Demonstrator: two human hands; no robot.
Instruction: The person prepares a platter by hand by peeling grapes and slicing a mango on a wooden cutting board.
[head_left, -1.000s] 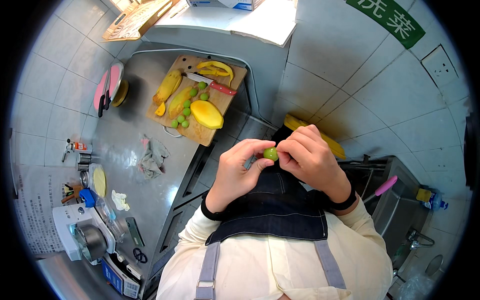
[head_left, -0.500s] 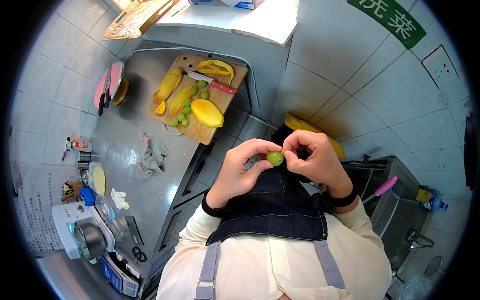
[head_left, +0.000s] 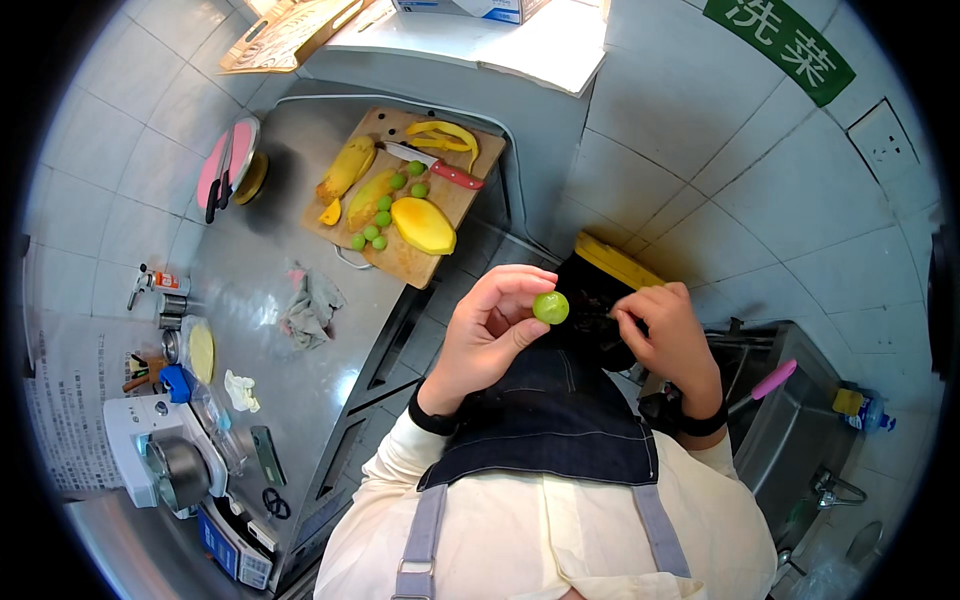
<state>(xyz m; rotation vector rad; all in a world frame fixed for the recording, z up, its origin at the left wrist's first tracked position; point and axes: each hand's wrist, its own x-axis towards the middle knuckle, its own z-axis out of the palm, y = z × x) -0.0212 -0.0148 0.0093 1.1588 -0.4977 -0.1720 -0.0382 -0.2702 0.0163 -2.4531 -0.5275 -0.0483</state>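
Between the thumb and fingertips of my left hand (head_left: 490, 335) is a round green grape (head_left: 551, 307), held up in front of my dark apron. My right hand (head_left: 665, 335) is apart from it, to the right, with thumb and fingers pinched together; whatever they may hold is too small to make out. Below and beyond the hands stands a dark bin with a yellow rim (head_left: 620, 262). On the wooden cutting board (head_left: 408, 266) at the far left lie several green grapes (head_left: 383, 218), a peeled yellow mango (head_left: 423, 226), unpeeled yellow fruit (head_left: 347, 166), yellow peel (head_left: 445, 133) and a red-handled knife (head_left: 456, 174).
The steel table (head_left: 250, 310) on the left carries a grey cloth (head_left: 312, 312), a phone (head_left: 268, 456) and a white stand mixer (head_left: 140, 445). A sink (head_left: 790, 425) with a tap (head_left: 835, 488) is on the right; a pink handle (head_left: 773, 379) sticks up beside it.
My right hand has drawn away from the grape, to the right and slightly down. The left hand still holds the grape, in nearly the same place.
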